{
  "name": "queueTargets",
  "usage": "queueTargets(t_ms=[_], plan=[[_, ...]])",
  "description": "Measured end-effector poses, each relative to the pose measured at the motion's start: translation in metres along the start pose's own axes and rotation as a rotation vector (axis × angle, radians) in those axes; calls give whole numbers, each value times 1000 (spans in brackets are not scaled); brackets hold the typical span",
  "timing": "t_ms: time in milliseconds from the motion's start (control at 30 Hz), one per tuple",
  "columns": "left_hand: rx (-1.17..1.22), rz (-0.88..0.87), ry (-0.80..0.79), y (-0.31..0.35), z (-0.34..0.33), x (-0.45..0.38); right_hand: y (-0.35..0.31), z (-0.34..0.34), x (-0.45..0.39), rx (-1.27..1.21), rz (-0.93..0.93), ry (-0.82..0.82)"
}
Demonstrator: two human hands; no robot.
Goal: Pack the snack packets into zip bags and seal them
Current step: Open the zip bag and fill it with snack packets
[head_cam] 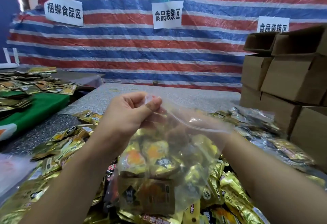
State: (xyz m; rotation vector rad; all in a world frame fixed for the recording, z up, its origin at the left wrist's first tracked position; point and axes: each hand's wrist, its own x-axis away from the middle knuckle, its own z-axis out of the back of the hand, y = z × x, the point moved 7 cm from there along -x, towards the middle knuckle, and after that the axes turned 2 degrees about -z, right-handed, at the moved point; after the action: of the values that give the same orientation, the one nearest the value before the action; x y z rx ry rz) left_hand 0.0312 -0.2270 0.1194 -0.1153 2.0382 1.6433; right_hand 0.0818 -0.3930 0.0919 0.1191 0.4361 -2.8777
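your left hand (131, 110) pinching the zip bag (169, 162) top corner, gold snack packets (159, 160) inside, your right hand's fingers hidden behind the bag, cannot tell their state

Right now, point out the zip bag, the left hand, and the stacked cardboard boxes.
zip bag (177, 167), head view, on its clear front wall over the packets.
left hand (131, 112), head view, on the back of the hand.
cardboard boxes (290, 75), head view, on a box's brown front face.

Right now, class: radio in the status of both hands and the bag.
Left hand pinches clear plastic zip bag at its top corner. Right hand hidden behind bag. Gold foil snack packets inside. Nothing blocking.
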Motion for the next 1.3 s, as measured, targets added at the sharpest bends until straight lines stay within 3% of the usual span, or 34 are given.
queueTargets(t_ms=[33,100,167,233,400,533,733,833,967,1300], plan=[[6,4,-5,0,0,0,-4,4,-2,83,73,26],[8,12,-7,0,1,0,-9,8,-1,8,103,0],[9,22,2,1,4,0,-8,12,1,-103,11,-48],[-2,25,4,2,6,0,-3,29,3,-189,-20,59],[-10,28,17,2,8,1,12,81,34,-1120,-82,314],[-20,22,44,1,10,2,-15,114,67,-1416,109,384],[-41,22,64,2,13,2,-45,126,100,-1083,154,621],[-53,7,65,3,13,3,-57,131,112,-845,187,655],[-61,-7,51,3,11,3,-74,120,112,-487,201,601],[-50,-25,44,5,9,3,-74,93,98,-383,125,413]])
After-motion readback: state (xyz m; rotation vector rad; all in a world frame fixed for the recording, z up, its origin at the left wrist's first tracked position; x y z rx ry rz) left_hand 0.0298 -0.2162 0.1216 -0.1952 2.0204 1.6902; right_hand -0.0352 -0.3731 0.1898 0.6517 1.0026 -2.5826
